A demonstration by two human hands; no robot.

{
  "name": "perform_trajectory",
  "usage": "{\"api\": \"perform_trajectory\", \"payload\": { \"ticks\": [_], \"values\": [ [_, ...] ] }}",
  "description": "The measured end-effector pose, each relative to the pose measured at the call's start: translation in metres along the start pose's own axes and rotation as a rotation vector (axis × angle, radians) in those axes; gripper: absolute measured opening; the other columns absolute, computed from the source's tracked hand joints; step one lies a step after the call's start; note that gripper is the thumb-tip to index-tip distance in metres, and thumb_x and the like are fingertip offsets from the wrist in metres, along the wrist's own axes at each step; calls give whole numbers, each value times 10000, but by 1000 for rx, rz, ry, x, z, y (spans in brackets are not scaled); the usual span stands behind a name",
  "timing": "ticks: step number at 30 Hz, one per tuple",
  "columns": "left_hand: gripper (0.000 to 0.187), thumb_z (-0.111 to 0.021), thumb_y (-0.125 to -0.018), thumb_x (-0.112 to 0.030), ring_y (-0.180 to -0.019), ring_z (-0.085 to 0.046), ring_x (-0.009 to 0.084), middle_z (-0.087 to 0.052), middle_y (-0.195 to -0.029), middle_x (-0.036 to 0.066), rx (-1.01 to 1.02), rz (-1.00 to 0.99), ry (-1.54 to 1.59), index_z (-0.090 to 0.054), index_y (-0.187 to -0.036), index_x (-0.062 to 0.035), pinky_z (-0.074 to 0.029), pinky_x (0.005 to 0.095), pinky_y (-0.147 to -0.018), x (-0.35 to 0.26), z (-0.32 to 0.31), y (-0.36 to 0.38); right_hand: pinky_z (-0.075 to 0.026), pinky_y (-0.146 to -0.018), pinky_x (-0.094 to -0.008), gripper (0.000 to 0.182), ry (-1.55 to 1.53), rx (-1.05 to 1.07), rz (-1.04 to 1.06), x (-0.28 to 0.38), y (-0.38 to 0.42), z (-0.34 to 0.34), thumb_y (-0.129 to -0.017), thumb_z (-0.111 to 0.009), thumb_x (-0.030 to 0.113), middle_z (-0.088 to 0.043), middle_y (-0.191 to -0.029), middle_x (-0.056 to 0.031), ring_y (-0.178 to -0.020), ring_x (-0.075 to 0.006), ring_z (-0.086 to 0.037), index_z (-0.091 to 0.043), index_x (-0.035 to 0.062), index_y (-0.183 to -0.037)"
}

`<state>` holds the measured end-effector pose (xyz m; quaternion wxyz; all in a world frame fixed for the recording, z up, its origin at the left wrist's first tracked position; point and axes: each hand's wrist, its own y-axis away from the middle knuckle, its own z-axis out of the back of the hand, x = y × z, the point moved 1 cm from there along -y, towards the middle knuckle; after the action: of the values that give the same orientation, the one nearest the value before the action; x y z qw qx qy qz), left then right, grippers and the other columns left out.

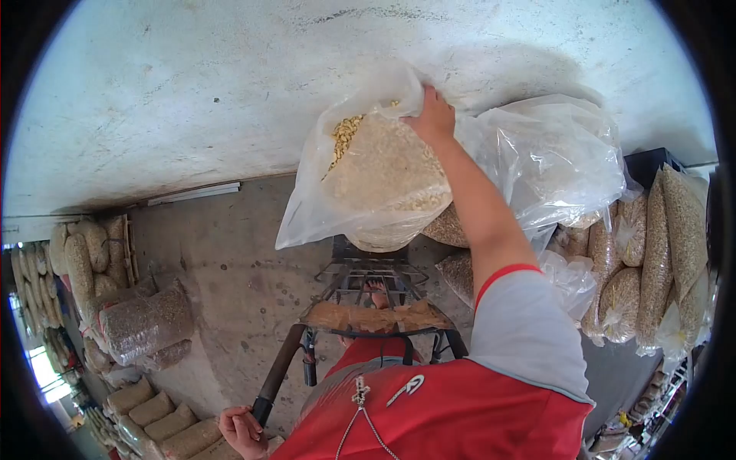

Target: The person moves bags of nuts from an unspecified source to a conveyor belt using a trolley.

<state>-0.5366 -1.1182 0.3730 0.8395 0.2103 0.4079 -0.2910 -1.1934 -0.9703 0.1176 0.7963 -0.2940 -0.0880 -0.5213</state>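
My right hand (pixel 435 119) reaches far forward and grips the upper rim of a clear plastic bag (pixel 307 207), with the thumb on the near side. Pale, curved pieces that look like cashew nuts (pixel 345 138) show through the bag's mouth and its cloudy film. The bag stands against the wall, beyond a hand cart (pixel 376 314) with a black metal frame and a brown pad. Low on the left, my left hand (pixel 244 433) is loosely closed beside the cart's handle (pixel 264 402), apart from it; nothing shows in its fingers.
A second large plastic bag (pixel 552 153) leans on the wall (pixel 192 92) to the right. Several filled sacks (pixel 621 291) are stacked below it. More sacks (pixel 146 322) lie on the concrete floor (pixel 230 284) at left. A bare foot (pixel 378 294) shows through the cart frame.
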Motion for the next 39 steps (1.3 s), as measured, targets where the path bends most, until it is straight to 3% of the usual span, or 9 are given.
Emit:
{"api": "perform_trajectory", "payload": {
  "ticks": [3, 5, 11, 13, 16, 23, 25, 26, 39],
  "values": [
    [297, -487, -1063, -285, -552, -346, 101, -417, -689, -9, -34, 144, 201, -598, -993, -19, -244, 269, -470, -2, 1, 1, -536, -780, -472, 332, 131, -53, -351, -87, -44, -7, -733, -725, 233, -705, -920, -233, -909, -372, -688, -703, 0, -969],
    [302, -486, -1063, -299, -555, -347, 97, -413, -687, -11, -35, 17, -34, -584, -990, -23, -245, 268, -469, 2, 1, 3, -506, -721, -380, 286, -582, -390, -517, -127, -28, 18, -839, -686, 259, -712, -866, -143, -809, -227, -658, -687, -26, -868],
    [333, -487, -1061, -343, -558, -353, 84, -437, -684, -14, -42, 73, -92, -594, -1041, -28, -260, 253, -471, -6, -1, 0, -483, -877, -342, 514, -1499, -173, -666, -167, 38, -31, -878, -707, 201, -640, -1198, -72, -1030, -149, -590, -535, -29, -1304],
    [346, -490, -1060, -352, -560, -358, 82, -461, -698, -12, -78, 238, 5, -612, -1071, -29, -267, 246, -475, -12, -2, 0, -446, -1013, -351, 689, -753, 60, -283, -144, 39, -33, -877, -759, 310, -603, -1309, -136, -1179, -237, -576, -446, -19, -1395],
    [351, -499, -1054, -363, -624, -396, 92, -521, -784, -3, -42, 309, 116, -642, -1027, -44, -313, 253, -523, -21, -4, -11, -422, -1052, -352, 768, -600, 224, -351, -120, 14, -23, -853, -794, 388, -595, -1328, -144, -1214, -250, -557, -450, -19, -1407],
    [301, -500, -1061, -313, -691, -472, 108, -577, -811, 32, -42, 271, -152, -664, -1075, -61, -410, 297, -580, 5, 8, 8, -417, -1078, -369, 673, -1242, -82, -736, -134, 0, -69, -944, -672, 460, -566, -1392, -134, -1260, -264, -544, -496, -2, -1401],
    [383, -520, -1029, -405, -487, -444, 118, -444, -532, -20, -115, 230, 342, -556, -1000, -25, -430, 361, -938, 22, 8, 8, -405, -1104, -393, 580, -1739, -155, -630, -122, 16, -73, -1021, -538, 449, -553, -1415, -98, -1288, -269, -525, -501, 12, -1401],
    [196, -587, -1001, -235, -475, -431, 72, -397, -489, -53, -150, 206, 430, -556, -982, -43, -411, 376, -956, 20, 3, 7, -405, -1104, -393, 580, -1741, -148, -639, -117, 25, -77, -1021, -538, 449, -553, -1415, -98, -1288, -269, -525, -501, 12, -1401],
    [267, -611, -981, -310, -506, -569, 149, -538, -476, -17, 407, -399, 435, -638, -893, -59, -445, 384, -794, 42, 11, -24, -498, -855, -352, 284, -1205, -336, -514, -93, 144, -118, -928, -630, 154, -651, -1088, -54, -1000, -191, -606, -618, 30, -1183]
  ]
}}
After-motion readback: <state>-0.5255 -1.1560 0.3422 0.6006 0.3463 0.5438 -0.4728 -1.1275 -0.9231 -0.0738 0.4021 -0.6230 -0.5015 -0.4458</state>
